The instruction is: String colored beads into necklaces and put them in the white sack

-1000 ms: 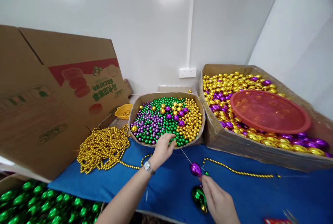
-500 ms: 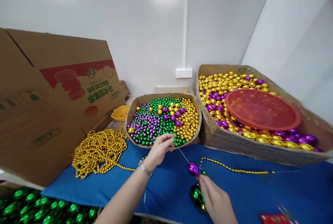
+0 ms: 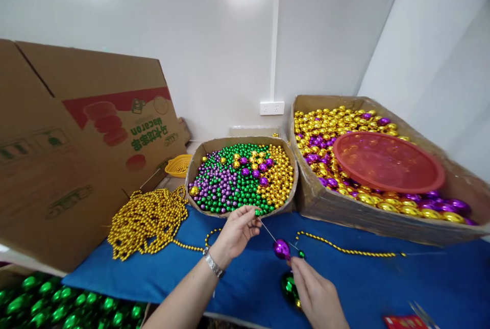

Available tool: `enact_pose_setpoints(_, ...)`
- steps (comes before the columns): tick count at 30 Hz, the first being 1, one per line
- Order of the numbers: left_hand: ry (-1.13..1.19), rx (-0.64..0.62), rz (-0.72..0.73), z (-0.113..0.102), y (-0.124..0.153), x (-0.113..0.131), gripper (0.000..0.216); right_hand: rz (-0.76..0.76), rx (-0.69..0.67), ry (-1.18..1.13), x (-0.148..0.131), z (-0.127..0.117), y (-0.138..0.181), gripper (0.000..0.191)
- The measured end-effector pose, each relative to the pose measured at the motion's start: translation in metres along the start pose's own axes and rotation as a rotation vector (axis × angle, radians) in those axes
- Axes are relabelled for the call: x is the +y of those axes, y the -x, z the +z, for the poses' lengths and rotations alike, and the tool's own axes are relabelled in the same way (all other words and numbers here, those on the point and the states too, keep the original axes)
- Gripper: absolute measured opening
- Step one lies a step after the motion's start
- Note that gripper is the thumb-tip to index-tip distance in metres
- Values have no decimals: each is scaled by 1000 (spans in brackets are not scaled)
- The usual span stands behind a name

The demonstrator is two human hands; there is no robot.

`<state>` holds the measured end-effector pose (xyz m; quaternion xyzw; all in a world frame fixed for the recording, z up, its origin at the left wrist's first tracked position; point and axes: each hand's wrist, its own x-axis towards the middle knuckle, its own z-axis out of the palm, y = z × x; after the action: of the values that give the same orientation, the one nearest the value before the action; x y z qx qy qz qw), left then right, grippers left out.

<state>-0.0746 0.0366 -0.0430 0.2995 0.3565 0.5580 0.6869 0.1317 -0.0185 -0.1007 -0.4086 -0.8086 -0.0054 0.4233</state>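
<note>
My left hand (image 3: 236, 230) is pinched at the front rim of a round cardboard tray (image 3: 191, 170) of small green, purple and gold beads, with a small green bead at its fingertips beside the tip of a thin needle (image 3: 268, 230). A purple ball (image 3: 282, 249) sits on that needle. My right hand (image 3: 313, 293) is closed low on the blue cloth (image 3: 383, 288), holding the needle's lower end together with a large green ornament (image 3: 289, 288). A strung gold bead strand (image 3: 344, 250) trails right from there.
A big cardboard box (image 3: 383, 227) of gold and purple balls with a red plastic bowl (image 3: 386, 160) stands at right. A heap of gold bead strands (image 3: 147, 222) lies at left before large brown cartons (image 3: 57, 166). Green balls (image 3: 57, 308) fill a box at bottom left. A yellow basket (image 3: 178, 164) sits behind.
My left hand drew back from the bead tray toward the needle tip, fingers pinched on a small bead. The right hand stayed almost still.
</note>
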Motion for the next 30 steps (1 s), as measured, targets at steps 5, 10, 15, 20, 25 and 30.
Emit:
enact_pose_setpoints(5,-129,9,72,6,7,-3,27,7,1,22,2,4,1,30)
enact_pose_setpoints(10,-816,0,403,-1,8,8,31,-21,32,81,6,7,4,35)
enact_pose_setpoints(15,-1685,537,645,-57,-15,72,33,-24,48,80,11,6,7,36)
enact_pose_setpoints(20,-1811,693,443,-108,-21,111,18,-22,41,46,10,10,8,32)
enact_pose_setpoints(25,-1594,566,491,-88,-11,84,26,4,-23,4,3,10,4,32)
enact_pose_setpoints(30,-401,105,282,-34,3,33,31,11,-40,-5,-3,10,4,34)
